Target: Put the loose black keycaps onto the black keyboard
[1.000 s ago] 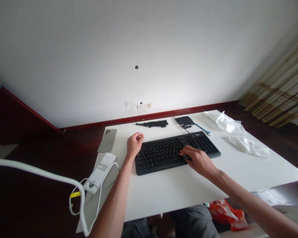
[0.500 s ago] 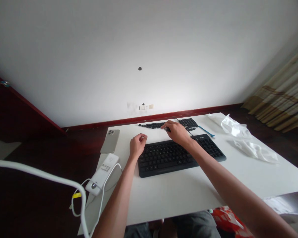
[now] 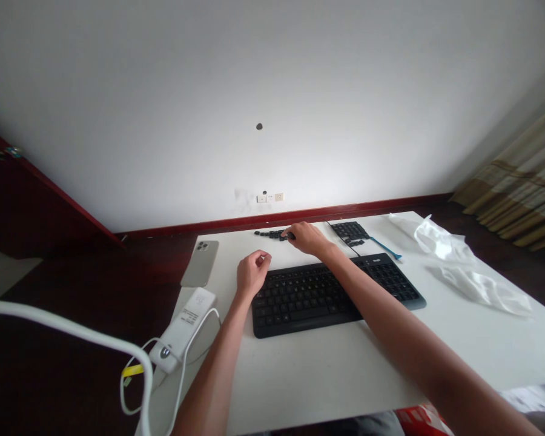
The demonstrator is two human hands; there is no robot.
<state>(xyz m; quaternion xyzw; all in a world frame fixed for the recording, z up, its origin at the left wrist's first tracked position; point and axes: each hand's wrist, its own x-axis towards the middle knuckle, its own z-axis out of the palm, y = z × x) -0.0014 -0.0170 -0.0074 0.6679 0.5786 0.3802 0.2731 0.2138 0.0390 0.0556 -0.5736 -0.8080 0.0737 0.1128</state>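
Observation:
A black keyboard lies on the white table, its upper rows partly bared of keycaps. My left hand rests by its upper left corner, fingers curled and thumb against the index finger; anything inside is hidden. Beyond the keyboard, my right hand reaches over a row of loose black keycaps, its fingers closed around a small black object too small to name. More loose keycaps sit in a block right of this hand, beside a black cable. A blue pry tool lies near them.
On the left lie a phone and a white power bank with a white cable. Crumpled white plastic bags cover part of the right side. A thick white tube crosses the lower left. The wall stands behind the table.
My right hand has moved left along the row of loose keycaps, uncovering the keycap block to its right. My left hand stays almost in place. The view has shifted slightly.

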